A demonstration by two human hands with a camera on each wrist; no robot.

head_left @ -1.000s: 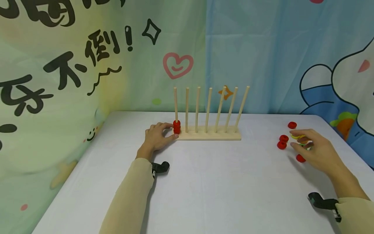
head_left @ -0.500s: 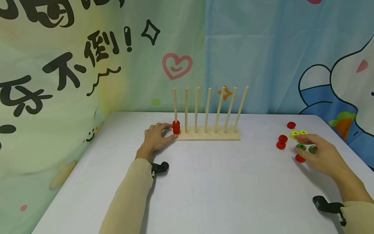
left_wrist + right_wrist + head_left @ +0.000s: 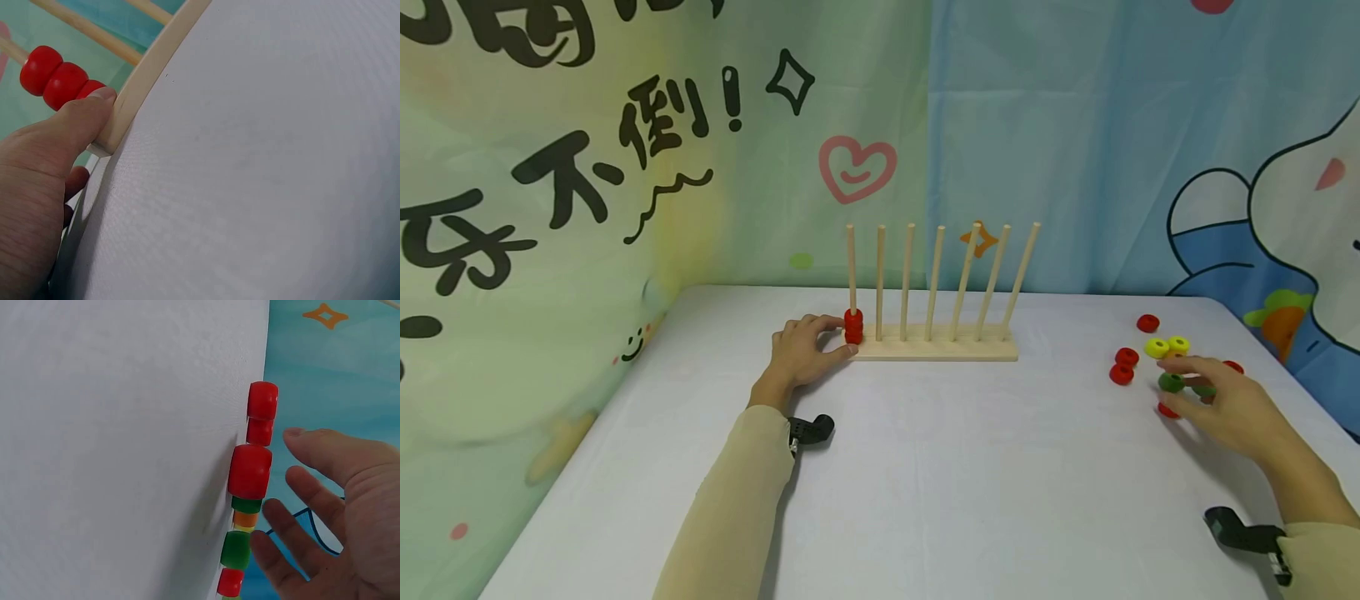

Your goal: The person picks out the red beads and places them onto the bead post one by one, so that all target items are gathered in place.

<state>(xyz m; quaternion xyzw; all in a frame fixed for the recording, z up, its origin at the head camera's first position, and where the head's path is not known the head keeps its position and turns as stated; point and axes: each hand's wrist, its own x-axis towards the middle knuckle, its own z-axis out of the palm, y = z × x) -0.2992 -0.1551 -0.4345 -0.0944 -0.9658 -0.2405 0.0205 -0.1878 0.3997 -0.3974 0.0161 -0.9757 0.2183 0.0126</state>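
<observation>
Head view: right hand (image 3: 1225, 404), fingers spread, hovered over loose beads (image 3: 1170, 382) on the right; small, hard, prob. light & rolly, so pinch by rims. Left hand (image 3: 805, 350) pinched peg rack base (image 3: 936, 350).

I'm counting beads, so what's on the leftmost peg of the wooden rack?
A short stack of red beads sits at the bottom of the leftmost peg; three show in the left wrist view. The left hand grips the rack's base beside them.

My two arms, sleeved and strapped

I wear beige long sleeves (image 3: 730, 508) down to both wrists; a small black camera mount (image 3: 811, 430) sits at my left cuff, another (image 3: 1238, 532) at my right.
</observation>
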